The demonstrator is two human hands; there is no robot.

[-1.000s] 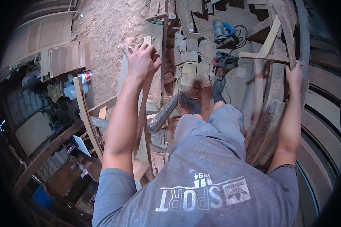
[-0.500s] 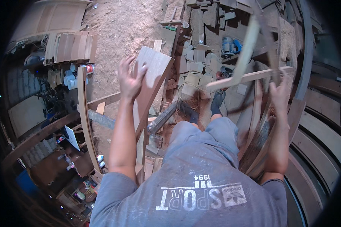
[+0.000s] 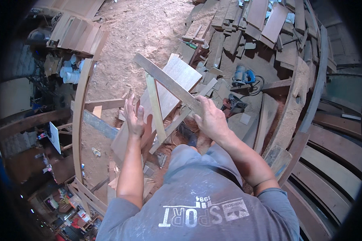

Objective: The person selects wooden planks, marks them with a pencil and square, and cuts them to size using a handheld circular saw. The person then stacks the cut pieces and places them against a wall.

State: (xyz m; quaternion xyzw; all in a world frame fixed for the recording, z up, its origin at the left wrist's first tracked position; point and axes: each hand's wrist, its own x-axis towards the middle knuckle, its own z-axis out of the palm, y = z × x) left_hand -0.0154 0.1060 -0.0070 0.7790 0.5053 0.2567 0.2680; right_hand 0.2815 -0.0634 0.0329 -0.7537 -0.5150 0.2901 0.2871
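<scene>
My right hand [image 3: 210, 117] grips a triangular wooden frame, like a carpenter's set square [image 3: 165, 80], made of three slats joined at their ends. Its thick slat reaches up and left from my fingers, across a wide wooden board [image 3: 185, 72] that slants away from me. Whether the frame rests on the board or hangs just above it, I cannot tell. My left hand [image 3: 134, 118] is beside the board's left side, fingers stretched up and thumb apart, with nothing in it. The frame covers part of the board's surface.
A blue power tool [image 3: 242, 76] lies among offcuts to the right, near a dark corded tool [image 3: 234, 105]. A green-handled screwdriver [image 3: 189, 44] lies farther off. An upright wooden post [image 3: 79, 120] stands at left; planks [image 3: 330, 172] are stacked at right.
My right hand has brought the triangular frame from the far right to over the board. The board now leans more to the right in view. My left hand has come lower, off the board's face.
</scene>
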